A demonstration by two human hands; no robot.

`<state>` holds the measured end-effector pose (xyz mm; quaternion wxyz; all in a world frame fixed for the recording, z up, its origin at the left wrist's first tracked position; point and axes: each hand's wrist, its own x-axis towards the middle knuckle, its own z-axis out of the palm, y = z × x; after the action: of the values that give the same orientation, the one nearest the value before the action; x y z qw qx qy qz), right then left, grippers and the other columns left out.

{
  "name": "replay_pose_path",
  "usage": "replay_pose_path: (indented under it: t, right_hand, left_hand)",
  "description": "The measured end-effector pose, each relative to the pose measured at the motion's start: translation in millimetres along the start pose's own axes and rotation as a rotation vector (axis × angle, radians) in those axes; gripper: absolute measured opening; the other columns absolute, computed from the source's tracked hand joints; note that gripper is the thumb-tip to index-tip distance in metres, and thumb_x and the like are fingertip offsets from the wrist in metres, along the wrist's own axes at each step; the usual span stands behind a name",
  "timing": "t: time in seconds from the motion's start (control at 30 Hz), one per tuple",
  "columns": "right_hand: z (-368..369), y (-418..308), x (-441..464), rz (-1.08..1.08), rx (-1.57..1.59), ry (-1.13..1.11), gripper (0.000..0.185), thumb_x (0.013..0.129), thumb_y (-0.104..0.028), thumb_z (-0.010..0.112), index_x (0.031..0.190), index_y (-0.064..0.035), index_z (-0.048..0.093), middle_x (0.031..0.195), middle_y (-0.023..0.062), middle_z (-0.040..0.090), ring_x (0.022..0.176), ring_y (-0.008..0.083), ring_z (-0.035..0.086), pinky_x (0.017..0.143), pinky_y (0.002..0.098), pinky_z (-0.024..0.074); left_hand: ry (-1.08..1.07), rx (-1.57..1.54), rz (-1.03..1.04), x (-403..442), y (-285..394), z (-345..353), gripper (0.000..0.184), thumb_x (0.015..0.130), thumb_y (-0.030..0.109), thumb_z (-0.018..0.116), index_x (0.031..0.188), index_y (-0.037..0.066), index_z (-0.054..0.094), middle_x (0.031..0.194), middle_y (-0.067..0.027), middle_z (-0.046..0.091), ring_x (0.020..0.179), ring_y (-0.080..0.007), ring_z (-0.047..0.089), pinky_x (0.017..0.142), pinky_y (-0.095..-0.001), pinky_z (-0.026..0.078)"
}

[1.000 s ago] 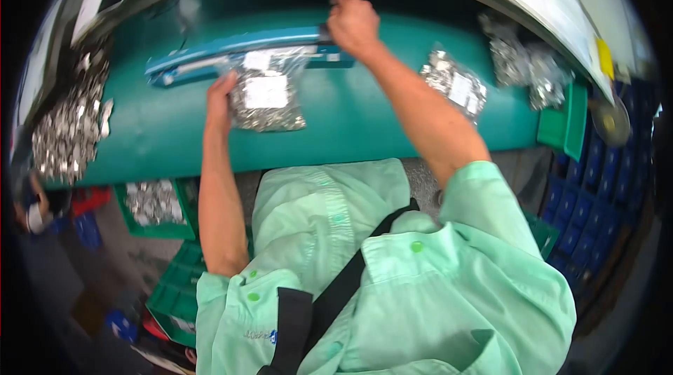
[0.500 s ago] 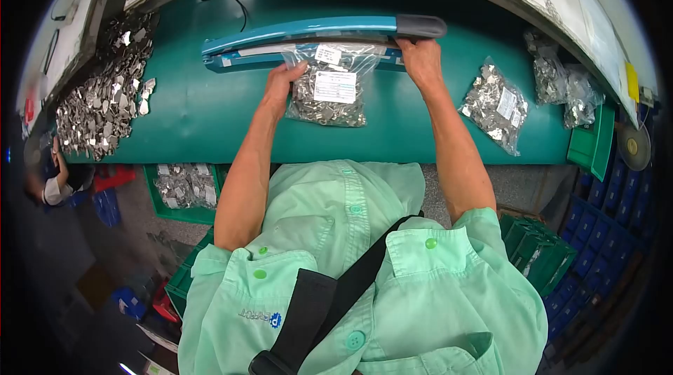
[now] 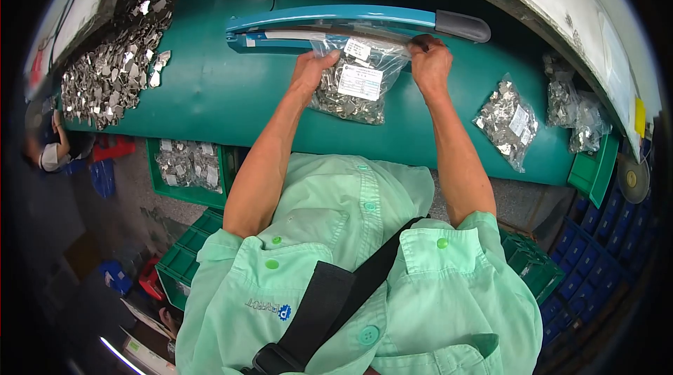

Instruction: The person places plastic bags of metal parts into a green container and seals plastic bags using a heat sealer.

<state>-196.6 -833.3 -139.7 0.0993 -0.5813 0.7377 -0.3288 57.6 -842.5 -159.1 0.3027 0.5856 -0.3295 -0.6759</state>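
A clear plastic bag (image 3: 350,87) of small metal parts, with white labels on it, hangs at the near side of a long blue bag sealer (image 3: 336,16). My left hand (image 3: 310,72) is closed on the bag's upper left edge. My right hand (image 3: 430,63) pinches its upper right corner, close below the sealer's dark grey handle (image 3: 463,26). The sealer's arm is raised a little off its base, and the bag's top edge lies across the gap between them.
Loose metal parts (image 3: 112,73) lie heaped at the left. At the right are another filled bag (image 3: 507,123), more bags (image 3: 571,105) and a green bin (image 3: 594,170). Below the table's edge stands a green crate (image 3: 188,173) of bags. A co-worker (image 3: 55,147) is at far left.
My right hand has gone from the sealer's handle end to the bag's upper right corner. My left hand still holds the bag. The whole view has shifted.
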Motion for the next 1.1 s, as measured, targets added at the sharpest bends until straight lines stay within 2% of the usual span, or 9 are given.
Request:
replay_pose_path:
  t: [0.1,0.2,0.5,0.57,0.73,0.77,0.9,0.97,1.1]
  right_hand:
    - [-9,-14,-5,0.221,0.327,-0.081,0.013,0.079,-0.005,0.069,0.088,0.0033,0.070,0.087,0.0131,0.066,0.079,0.0256,0.065,0.075,0.0377,0.0494]
    - [-26,-37,-15,0.402,0.648,-0.134,0.010,0.082,-0.005,0.068,0.087,0.0031,0.069,0.078,0.0042,0.063,0.072,0.0144,0.057,0.067,0.0312,0.0446]
    - [-62,-49,-56,0.114,0.808,-0.288,0.007,0.081,0.001,0.067,0.087,0.0031,0.064,0.099,0.0066,0.061,0.088,0.0165,0.059,0.085,0.0287,0.0478]
    - [-69,-61,-61,0.413,1.030,-0.389,0.005,0.084,0.002,0.064,0.089,0.0017,0.063,0.101,0.0074,0.062,0.088,0.0180,0.063,0.084,0.0318,0.0546]
    - [-34,-97,-63,0.463,1.067,-0.543,0.004,0.091,0.000,0.060,0.094,-0.0007,0.063,0.097,0.0084,0.063,0.085,0.0172,0.064,0.073,0.0322,0.0586]
    - [-19,-107,-61,0.435,1.061,-0.601,0.010,0.094,-0.007,0.061,0.099,0.0014,0.061,0.100,0.0100,0.062,0.086,0.0202,0.065,0.078,0.0386,0.0593]
    - [39,-159,-68,0.167,0.807,-0.546,0.019,0.094,-0.010,0.061,0.108,0.0028,0.059,0.093,0.0091,0.064,0.081,0.0187,0.066,0.076,0.0329,0.0544]
    - [48,-151,-89,0.318,0.855,-0.656,0.021,0.094,-0.011,0.062,0.110,0.0022,0.059,0.092,0.0098,0.065,0.080,0.0178,0.065,0.073,0.0314,0.0541]
    - [32,-91,-129,0.532,0.679,-0.601,0.024,0.092,-0.009,0.062,0.112,0.0029,0.058,0.088,0.0116,0.066,0.074,0.0179,0.064,0.068,0.0315,0.0533]
  left_hand:
    - [0.062,0.044,0.031,1,-1,4,0.041,0.089,0.030,0.071,0.111,-0.004,0.068,0.102,-0.0108,0.071,0.092,-0.0186,0.065,0.088,-0.0318,0.047]
    - [0.126,0.133,0.129,11,-18,0,0.040,0.091,0.030,0.069,0.109,-0.005,0.069,0.099,-0.0109,0.072,0.089,-0.0167,0.064,0.085,-0.0304,0.048]
    - [0.124,0.041,0.265,-30,-22,-6,0.019,0.093,0.014,0.065,0.095,-0.004,0.071,0.084,-0.0040,0.070,0.075,-0.0102,0.059,0.071,-0.0285,0.049]
    - [0.156,0.061,0.318,-50,-27,-19,0.017,0.090,0.015,0.068,0.084,0.000,0.071,0.075,-0.0003,0.066,0.071,-0.0087,0.055,0.069,-0.0273,0.047]
    - [0.321,-0.117,0.318,-89,-29,-73,0.014,0.086,0.012,0.071,0.084,-0.002,0.071,0.073,-0.0029,0.066,0.070,-0.0104,0.058,0.067,-0.0278,0.048]
    - [0.392,-0.172,0.361,-88,-32,-89,0.013,0.086,0.011,0.071,0.084,-0.002,0.071,0.072,-0.0043,0.066,0.065,-0.0116,0.059,0.062,-0.0283,0.048]
    - [0.660,-0.342,0.305,-81,-14,-197,0.018,0.085,0.010,0.072,0.070,0.003,0.064,0.065,-0.0009,0.061,0.054,-0.0101,0.053,0.050,-0.0282,0.042]
    - [0.835,-0.068,0.488,-43,-36,-289,0.027,0.087,0.014,0.064,0.061,0.007,0.058,0.058,-0.0002,0.053,0.050,-0.0134,0.048,0.046,-0.0352,0.034]
    - [0.962,-0.286,0.286,47,-13,-463,0.021,0.092,0.017,0.057,0.077,0.005,0.065,0.069,-0.0063,0.063,0.059,-0.0245,0.059,0.051,-0.0416,0.045]
